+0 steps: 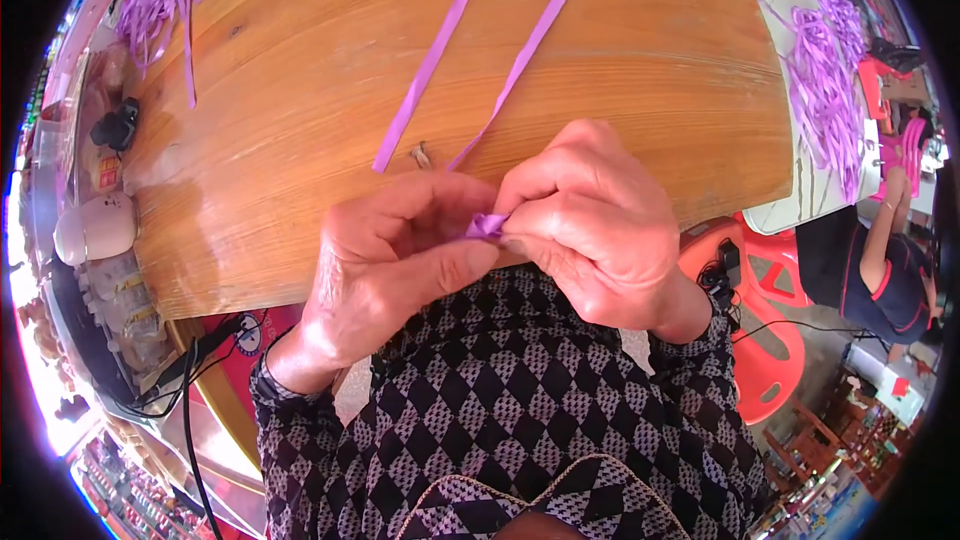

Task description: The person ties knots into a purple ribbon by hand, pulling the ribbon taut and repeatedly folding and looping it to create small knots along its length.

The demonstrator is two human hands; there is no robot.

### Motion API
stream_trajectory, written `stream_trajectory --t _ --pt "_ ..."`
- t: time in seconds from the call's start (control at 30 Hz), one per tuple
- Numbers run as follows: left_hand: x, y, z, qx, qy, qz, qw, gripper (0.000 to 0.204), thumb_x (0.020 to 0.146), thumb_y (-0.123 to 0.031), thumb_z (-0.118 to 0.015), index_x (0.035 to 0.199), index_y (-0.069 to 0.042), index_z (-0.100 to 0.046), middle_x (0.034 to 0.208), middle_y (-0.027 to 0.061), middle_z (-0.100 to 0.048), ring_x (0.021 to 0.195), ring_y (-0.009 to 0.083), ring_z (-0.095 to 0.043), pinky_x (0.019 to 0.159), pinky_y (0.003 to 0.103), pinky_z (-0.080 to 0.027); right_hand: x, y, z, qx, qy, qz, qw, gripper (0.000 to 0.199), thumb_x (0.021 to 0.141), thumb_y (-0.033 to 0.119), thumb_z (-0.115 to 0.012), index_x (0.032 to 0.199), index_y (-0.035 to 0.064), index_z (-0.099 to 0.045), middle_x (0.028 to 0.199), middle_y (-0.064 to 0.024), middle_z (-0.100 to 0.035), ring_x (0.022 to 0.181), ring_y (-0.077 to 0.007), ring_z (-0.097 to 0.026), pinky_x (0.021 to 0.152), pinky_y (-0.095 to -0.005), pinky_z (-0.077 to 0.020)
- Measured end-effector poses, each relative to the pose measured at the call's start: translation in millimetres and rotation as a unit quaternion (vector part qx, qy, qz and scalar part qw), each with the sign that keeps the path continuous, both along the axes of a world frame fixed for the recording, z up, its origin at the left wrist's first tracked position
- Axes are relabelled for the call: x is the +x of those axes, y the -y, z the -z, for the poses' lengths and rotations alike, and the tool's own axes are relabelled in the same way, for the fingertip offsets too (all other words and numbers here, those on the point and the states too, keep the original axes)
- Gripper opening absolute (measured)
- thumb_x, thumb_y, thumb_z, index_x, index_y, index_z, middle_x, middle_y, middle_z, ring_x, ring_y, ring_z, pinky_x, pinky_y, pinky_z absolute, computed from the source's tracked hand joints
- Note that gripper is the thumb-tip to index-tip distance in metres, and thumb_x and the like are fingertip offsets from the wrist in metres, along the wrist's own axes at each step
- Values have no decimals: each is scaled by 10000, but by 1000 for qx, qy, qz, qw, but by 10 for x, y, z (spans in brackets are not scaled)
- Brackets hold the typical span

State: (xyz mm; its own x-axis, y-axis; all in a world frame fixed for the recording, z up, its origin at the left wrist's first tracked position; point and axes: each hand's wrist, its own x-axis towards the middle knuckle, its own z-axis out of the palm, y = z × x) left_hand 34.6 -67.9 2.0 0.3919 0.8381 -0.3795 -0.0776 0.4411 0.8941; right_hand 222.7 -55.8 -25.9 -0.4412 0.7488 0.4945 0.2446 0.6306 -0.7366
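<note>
Between my two hands, just over the near edge of the wooden table (300,140), is a small folded piece of purple ribbon (486,226). My left hand (400,260) has its thumb and fingers closed on the ribbon's left side. From the right, my right hand (600,230) pinches the same ribbon, its fingers curled in. The fingertips of both hands almost meet and hide most of the ribbon. Beyond them, long purple ribbon strips (430,60) lie on the tabletop, joined to loops at the far edge. A dark knot in the wood (420,154) shows near my left hand.
Purple ribbon bundles lie at the far left (165,0) and on a white table (785,205) at right. A red plastic stool (765,360) stands at my right. Another person (890,285) is at far right. Black cables (190,420) hang at left beside a pink rounded object (97,228).
</note>
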Motion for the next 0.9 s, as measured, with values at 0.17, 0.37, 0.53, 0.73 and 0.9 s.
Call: stream_trajectory --t 0.17,0.37,0.53,0.73,0.9 --pt "-17 -23 63 19 -74 13 997 191 822 -29 -622 996 45 -593 836 47 -624 759 74 -569 671 196 -470 -7 48 17 55 60 39 996 186 571 -5 -684 735 25 -601 791 -62 -592 659 -224 -478 598 -316 -381" --pt "-10 15 38 19 -80 7 997 158 826 -54 -626 953 41 -621 785 31 -618 703 54 -544 620 188 -462 -51 49 22 95 63 84 990 224 543 3 -697 743 4 -595 851 -89 -602 680 -233 -498 573 -316 -392" --pt "9 19 119 62 -72 -24 995 175 811 -49 -643 963 38 -625 783 26 -623 692 53 -542 610 187 -460 -40 35 72 103 30 96 990 219 564 0 -702 750 -12 -587 881 -118 -607 703 -244 -519 563 -309 -424" --pt "73 -2 126 57 -93 -17 994 183 814 -68 -647 960 40 -626 804 40 -632 700 54 -550 633 182 -463 -7 35 115 114 39 107 987 236 562 7 -715 765 -11 -597 870 -114 -608 698 -242 -524 558 -310 -427" --pt "26 -9 80 -24 -60 -41 997 155 833 -87 -627 935 30 -636 751 22 -624 683 64 -564 617 183 -460 -1 23 128 115 26 101 988 253 552 6 -722 776 -11 -605 854 -108 -610 691 -243 -526 547 -307 -427"
